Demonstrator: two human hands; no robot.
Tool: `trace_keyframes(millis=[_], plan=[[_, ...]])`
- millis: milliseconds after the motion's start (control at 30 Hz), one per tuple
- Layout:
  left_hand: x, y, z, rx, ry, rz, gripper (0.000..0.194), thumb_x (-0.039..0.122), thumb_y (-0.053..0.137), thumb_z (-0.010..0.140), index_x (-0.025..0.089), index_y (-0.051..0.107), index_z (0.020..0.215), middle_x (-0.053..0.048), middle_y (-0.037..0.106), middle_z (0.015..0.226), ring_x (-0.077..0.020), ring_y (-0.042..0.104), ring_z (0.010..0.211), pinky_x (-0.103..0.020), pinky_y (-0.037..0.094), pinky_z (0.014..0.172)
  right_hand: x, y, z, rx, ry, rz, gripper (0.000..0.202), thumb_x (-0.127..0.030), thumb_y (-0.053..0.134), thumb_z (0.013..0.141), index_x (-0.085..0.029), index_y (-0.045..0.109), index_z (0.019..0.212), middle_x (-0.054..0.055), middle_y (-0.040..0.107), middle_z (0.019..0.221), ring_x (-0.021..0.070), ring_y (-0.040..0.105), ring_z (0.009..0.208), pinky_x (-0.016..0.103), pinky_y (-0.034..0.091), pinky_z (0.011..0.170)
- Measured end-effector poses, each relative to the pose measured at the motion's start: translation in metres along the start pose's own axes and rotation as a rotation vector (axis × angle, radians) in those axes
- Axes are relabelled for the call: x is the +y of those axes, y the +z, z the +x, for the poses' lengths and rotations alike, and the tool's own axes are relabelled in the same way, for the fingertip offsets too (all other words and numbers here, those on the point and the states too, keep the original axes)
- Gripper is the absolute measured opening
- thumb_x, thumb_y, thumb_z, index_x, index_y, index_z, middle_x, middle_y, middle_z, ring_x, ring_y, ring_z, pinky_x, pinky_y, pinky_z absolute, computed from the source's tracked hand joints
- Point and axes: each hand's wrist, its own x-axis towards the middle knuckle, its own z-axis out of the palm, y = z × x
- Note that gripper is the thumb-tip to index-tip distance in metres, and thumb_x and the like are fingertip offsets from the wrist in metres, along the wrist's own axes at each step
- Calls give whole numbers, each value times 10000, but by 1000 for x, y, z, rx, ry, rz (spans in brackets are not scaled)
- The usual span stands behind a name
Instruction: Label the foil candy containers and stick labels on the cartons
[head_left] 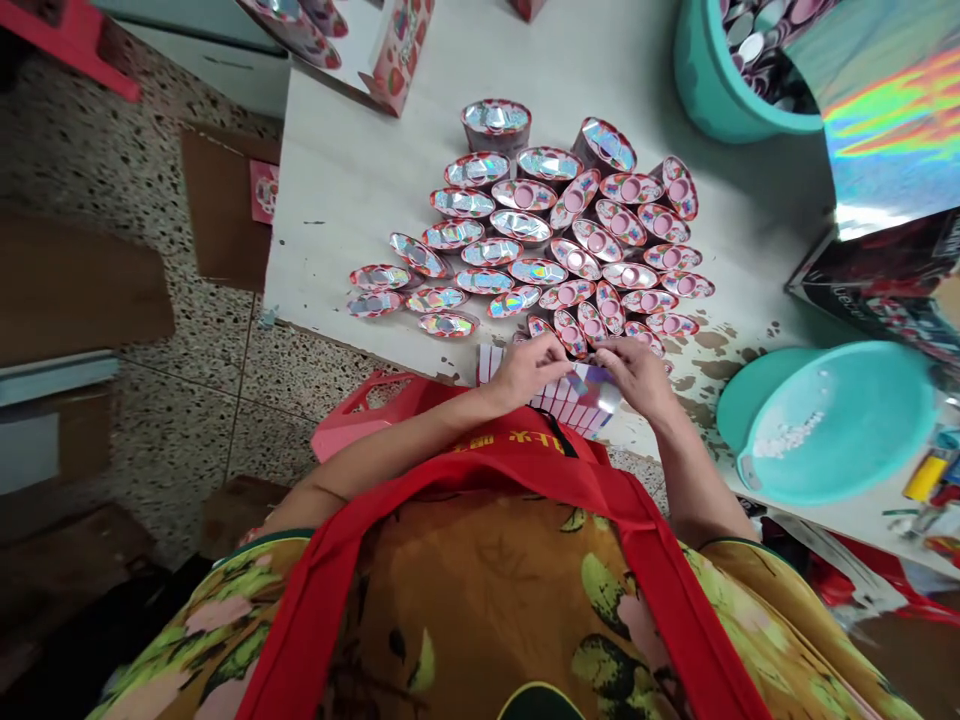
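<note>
My left hand is closed at the near edge of the table, its fingers pinched over a striped sheet of stickers. Across from it, my right hand is also closed, thumb and fingers together near the sheet's right end. What sits between the fingertips is too small to make out. Just beyond both hands stand several oval pink-and-red containers in a close group. Those on the right carry round pink discs on top; many on the left have shiny lids without a pink disc.
A teal bucket of round discs is at the back right, beside a shiny holographic sheet. A teal basin with small white pieces stands right. An open printed box lies back left on the white table.
</note>
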Motion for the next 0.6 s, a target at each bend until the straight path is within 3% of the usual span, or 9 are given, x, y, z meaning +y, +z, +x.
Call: trace_keyframes(millis=[100, 200, 300, 400, 500, 600], plan=[[12, -20, 10, 170, -70, -229, 161, 268, 688, 813, 187, 555, 774, 31, 614, 682, -98, 610, 630, -225, 508, 621, -26, -2, 6, -36, -50, 195, 461, -606, 517, 896, -238, 704, 1101, 94, 726, 1119, 262, 650, 1056, 408, 499, 915], [19, -37, 22, 272, -89, -298, 205, 286, 718, 776, 186, 540, 751, 43, 601, 650, -90, 606, 595, -217, 506, 600, -46, 4, 22, -174, 37, 371, 442, -640, 650, 798, -224, 674, 942, 55, 715, 862, 204, 652, 753, 338, 522, 690], [17, -55, 39, 361, -106, -298, 200, 295, 717, 773, 183, 553, 752, 39, 615, 642, -103, 618, 606, -228, 508, 617, -60, 7, 52, -188, 31, 352, 409, -611, 684, 770, -208, 617, 783, 10, 630, 670, 142, 541, 567, 290, 452, 567], [12, -77, 67, 493, -106, -136, 128, 285, 693, 798, 180, 625, 773, 11, 651, 708, -125, 618, 666, -271, 513, 687, -75, 0, 94, -149, -54, 259, 376, -572, 658, 784, -200, 607, 753, 3, 603, 623, 134, 520, 556, 277, 422, 560], [14, -100, 101, 685, -46, 199, 73, 241, 709, 791, 193, 676, 747, -19, 652, 834, -153, 596, 778, -323, 504, 817, -91, -12, 143, -25, -106, 59, 316, -497, 662, 788, -194, 612, 717, 1, 590, 592, 138, 521, 566, 272, 397, 570], [17, -110, 134, 834, -29, 463, 62, 220, 694, 820, 206, 689, 759, -52, 638, 933, -215, 588, 948, -397, 473, 941, -107, -20, 185, 81, -102, -182, 233, -398, 664, 786, -187, 638, 690, 20, 618, 609, 164, 553, 615, 283, 399, 607]])
